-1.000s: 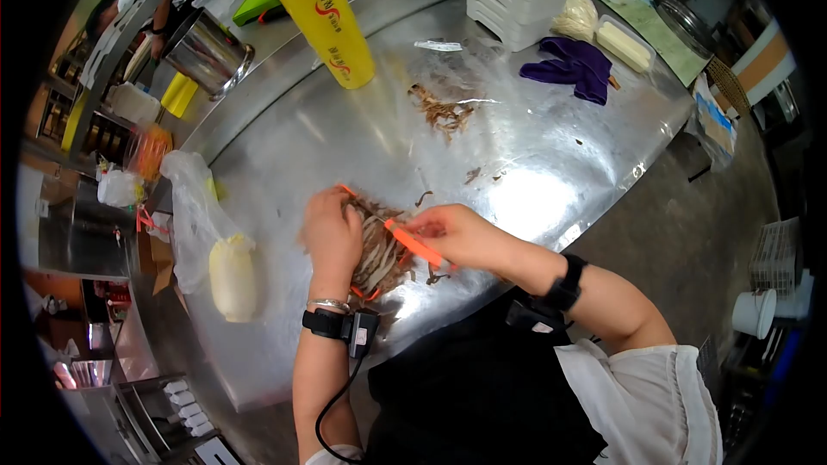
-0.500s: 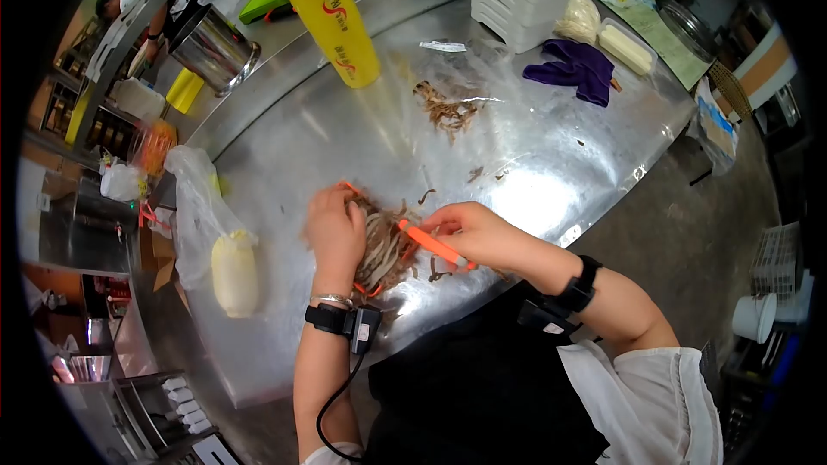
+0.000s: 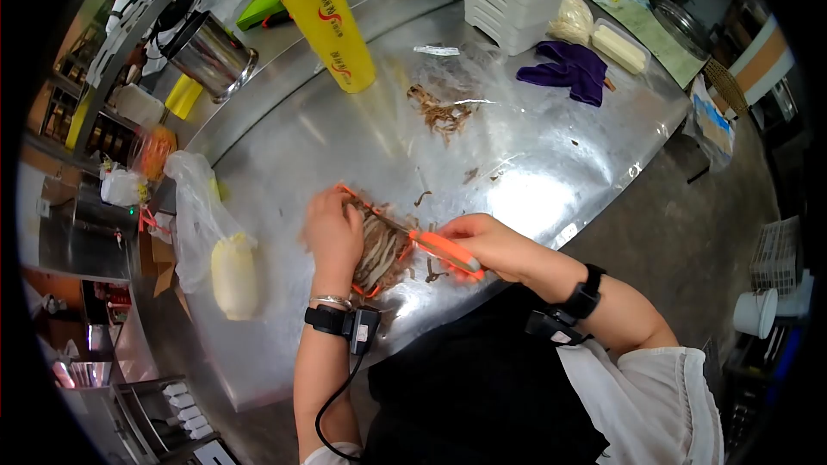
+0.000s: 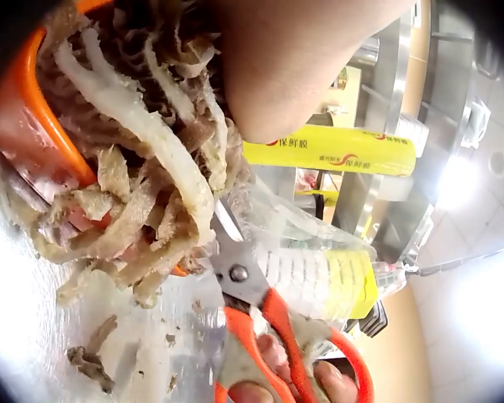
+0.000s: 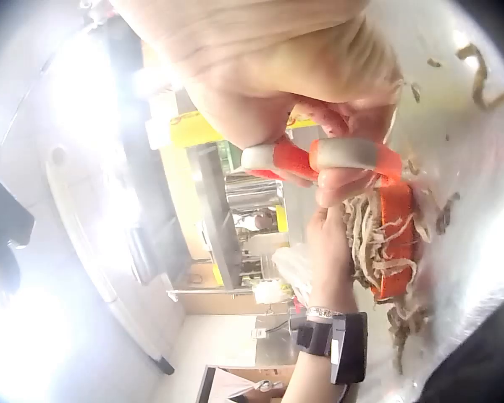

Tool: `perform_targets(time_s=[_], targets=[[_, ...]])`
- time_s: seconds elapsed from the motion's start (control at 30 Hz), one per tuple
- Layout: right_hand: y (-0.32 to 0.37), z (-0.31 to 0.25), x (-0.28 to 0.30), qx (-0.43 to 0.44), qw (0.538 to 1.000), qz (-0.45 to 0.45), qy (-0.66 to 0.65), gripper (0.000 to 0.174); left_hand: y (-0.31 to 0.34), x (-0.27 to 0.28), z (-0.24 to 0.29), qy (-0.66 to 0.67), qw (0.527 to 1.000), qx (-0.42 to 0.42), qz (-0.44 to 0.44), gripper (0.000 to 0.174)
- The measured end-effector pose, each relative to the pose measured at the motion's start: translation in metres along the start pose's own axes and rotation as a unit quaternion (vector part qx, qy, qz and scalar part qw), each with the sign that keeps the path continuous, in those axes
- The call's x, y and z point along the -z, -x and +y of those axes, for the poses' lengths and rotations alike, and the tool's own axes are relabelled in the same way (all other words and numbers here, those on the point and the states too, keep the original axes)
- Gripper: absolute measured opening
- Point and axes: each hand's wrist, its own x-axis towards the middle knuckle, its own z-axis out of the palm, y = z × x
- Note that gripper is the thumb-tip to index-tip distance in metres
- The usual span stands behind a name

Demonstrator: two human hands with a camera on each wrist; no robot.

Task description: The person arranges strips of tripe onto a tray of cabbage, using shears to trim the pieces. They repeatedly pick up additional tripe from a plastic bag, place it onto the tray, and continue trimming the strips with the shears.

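Metal desk (image 3: pixel 284 155), shiny and maybe wet, yellow printed box (image 3: pixel 319 21) upright toward half past 11, bagged pale item (image 3: pixel 234 280) at 9 (clock centred on the pile, head view). Brown-grey strips (image 3: pixel 379 254) are heaped in the orange container (image 5: pixel 396 239), some hanging over its wall on the near side of the left wrist view. Left hand (image 3: pixel 334 228) sits at 10 o'clock on the heap, thumb over the strips; can't tell how tightly it grips, fingertips are hidden. Right hand (image 3: pixel 484 241) at 3 o'clock has fingers through the loops of the scissors (image 3: pixel 444 251), blades pointing at about 9, tips out of sight behind strips. Main risk: a cut finger. Blades aim roughly at the left hand, and the tangle masks the tips. Second: strips could fold or slip between blades instead of shearing, since they look limp and damp. Third: container could skid or tip if the left hand lets up while the scissors push in; slick desk would help it along. Minor: more offcuts could spill, as with the scraps (image 3: pixel 433 274) at 4 o'clock.
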Motion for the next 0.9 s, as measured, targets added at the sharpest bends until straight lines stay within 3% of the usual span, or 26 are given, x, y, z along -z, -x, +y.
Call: perform_targets(time_s=[0.1,0.27,0.4,0.5,0.6,0.77,0.9], targets=[[0.027,-0.009,-0.003,0.031,0.997,0.029,0.061,0.038,0.001,0.001,0.002,0.013,1.0,0.003,0.003,0.017],[0.003,0.007,-0.005,0.007,0.997,0.009,0.07,0.041,0.0,-0.002,0.001,0.005,1.0,-0.008,-0.002,0.017],[0.016,-0.013,-0.012,0.007,0.991,0.026,0.131,0.043,0.0,0.003,0.005,-0.001,1.0,0.007,-0.012,0.016],[0.041,-0.011,0.009,0.051,0.996,0.013,0.068,0.046,0.001,0.002,0.001,0.013,1.0,-0.003,-0.009,0.02],[0.064,-0.001,0.024,0.035,0.997,0.041,0.052,0.056,-0.004,0.011,0.009,0.031,0.999,0.02,-0.037,0.024],[0.071,0.035,0.033,-0.021,0.999,0.031,-0.002,0.067,0.011,0.043,0.039,0.01,0.998,-0.058,-0.011,0.028],[0.048,0.045,0.02,-0.004,1.0,-0.013,0.019,0.069,0.037,0.042,0.046,-0.015,0.994,-0.098,-0.039,0.028]])
